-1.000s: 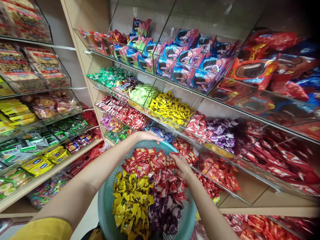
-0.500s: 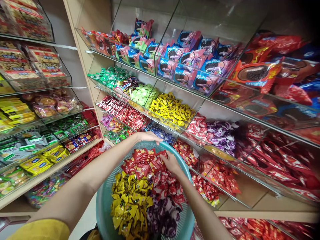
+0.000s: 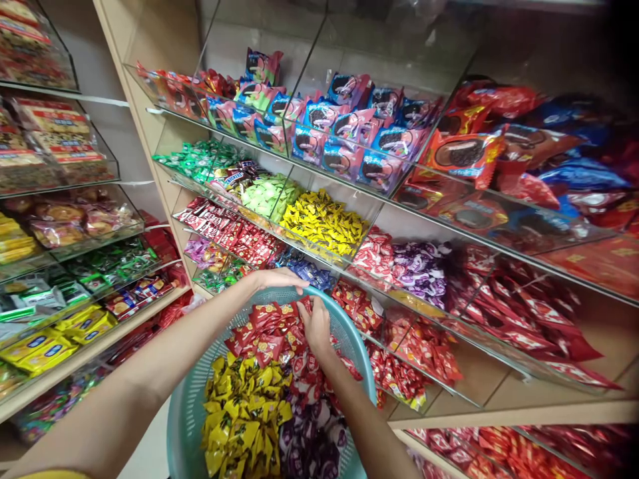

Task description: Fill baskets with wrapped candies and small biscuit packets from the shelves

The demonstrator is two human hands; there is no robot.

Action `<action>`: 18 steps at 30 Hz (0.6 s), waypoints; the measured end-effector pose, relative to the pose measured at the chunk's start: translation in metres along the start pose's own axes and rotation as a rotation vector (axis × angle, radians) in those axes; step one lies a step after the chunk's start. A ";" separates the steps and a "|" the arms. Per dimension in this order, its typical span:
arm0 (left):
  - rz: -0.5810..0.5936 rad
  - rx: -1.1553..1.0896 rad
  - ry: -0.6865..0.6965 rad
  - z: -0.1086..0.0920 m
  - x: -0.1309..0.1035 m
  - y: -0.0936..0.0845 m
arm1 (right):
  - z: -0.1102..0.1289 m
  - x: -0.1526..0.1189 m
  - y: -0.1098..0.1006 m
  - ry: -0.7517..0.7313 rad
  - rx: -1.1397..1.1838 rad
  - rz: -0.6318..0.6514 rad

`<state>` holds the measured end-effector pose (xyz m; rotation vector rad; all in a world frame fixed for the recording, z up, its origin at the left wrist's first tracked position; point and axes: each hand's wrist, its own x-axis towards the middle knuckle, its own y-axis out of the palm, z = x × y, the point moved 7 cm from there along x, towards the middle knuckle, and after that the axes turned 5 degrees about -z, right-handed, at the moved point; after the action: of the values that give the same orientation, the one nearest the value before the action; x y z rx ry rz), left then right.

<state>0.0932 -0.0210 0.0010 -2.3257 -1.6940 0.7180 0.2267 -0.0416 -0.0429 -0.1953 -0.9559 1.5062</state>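
Observation:
A teal plastic basket (image 3: 369, 362) with perforated sides fills the lower middle. My left hand (image 3: 282, 279) reaches over to its far rim and is closed on it; some fingers are hidden behind the edge. Inside the basket, my right hand (image 3: 318, 326) is closed at the red square candy packets (image 3: 272, 332), with its fingertips partly hidden among them. Yellow wrapped candies (image 3: 244, 412) lie at the left, red-and-white wrapped candies (image 3: 302, 376) under my right wrist, and purple wrapped candies (image 3: 312, 436) at the near right.
Clear-fronted shelves rise beyond the basket, with yellow candies (image 3: 324, 223), purple candies (image 3: 422, 269) and blue-pink cookie packs (image 3: 344, 133). Red packets (image 3: 424, 342) sit in a low bin close to the basket's right. Another snack shelf (image 3: 100, 332) stands at the left.
The view has shifted, so the shelves and basket appear further left. My right hand has moved slightly left and toward the far rim over the red packets. My left hand keeps its grip.

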 end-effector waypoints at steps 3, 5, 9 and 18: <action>-0.001 -0.020 0.007 -0.003 -0.002 0.001 | 0.004 0.001 -0.012 -0.020 -0.004 -0.038; -0.005 0.002 0.028 -0.006 -0.002 0.000 | 0.000 0.006 -0.031 -0.017 0.015 -0.076; -0.008 0.018 -0.018 -0.004 0.000 -0.001 | -0.038 0.025 -0.085 0.031 -0.030 -0.137; 0.008 -0.029 -0.060 -0.003 0.002 0.002 | -0.181 0.063 -0.104 0.234 -0.454 0.166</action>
<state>0.0965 -0.0193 0.0023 -2.3550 -1.7319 0.7777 0.4059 0.0810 -0.0652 -0.7767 -1.0984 1.3587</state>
